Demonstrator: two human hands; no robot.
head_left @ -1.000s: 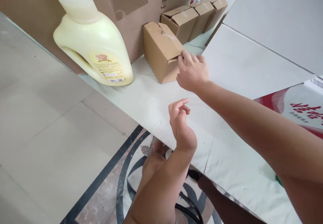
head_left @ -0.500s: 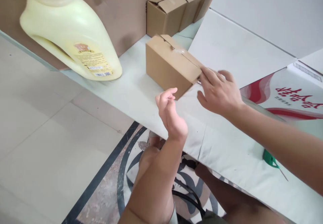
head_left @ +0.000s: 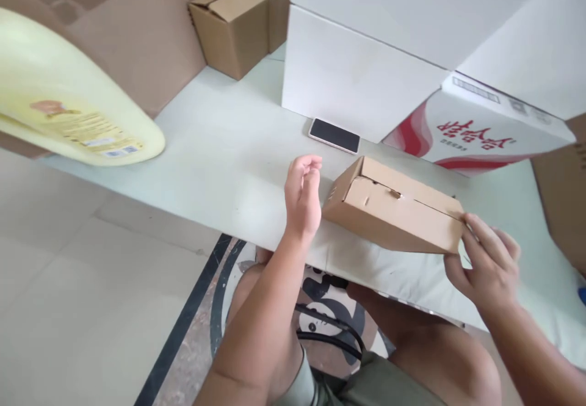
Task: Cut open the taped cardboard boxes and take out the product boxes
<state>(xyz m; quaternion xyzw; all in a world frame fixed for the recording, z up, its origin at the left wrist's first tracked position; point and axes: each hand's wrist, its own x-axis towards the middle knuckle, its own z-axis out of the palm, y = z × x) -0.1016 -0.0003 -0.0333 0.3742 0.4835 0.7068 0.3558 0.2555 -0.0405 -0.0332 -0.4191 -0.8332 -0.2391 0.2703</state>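
A small brown cardboard box (head_left: 394,204) is over the light table cover in front of me, its flaps closed along a seam with a small tab. My right hand (head_left: 488,262) grips the box's right end, thumb low and fingers at the upper corner. Just off the box's left end is my left hand (head_left: 303,195), fingers loosely bent and nothing held. Whether the box's underside touches the table is hidden. Behind it lies a phone (head_left: 334,135) with a dark screen.
A big pale-yellow jug (head_left: 86,101) stands at left before a large carton (head_left: 137,33). Similar small brown boxes (head_left: 245,24) line the back. White cartons (head_left: 339,64) and a red-and-white printed carton (head_left: 476,128) stand behind and right. The table's front edge is above my knees.
The small box has moved right and nearer to me, with my right hand still at its end. The view has swung right, and the phone now shows. My left hand stays loosely bent.
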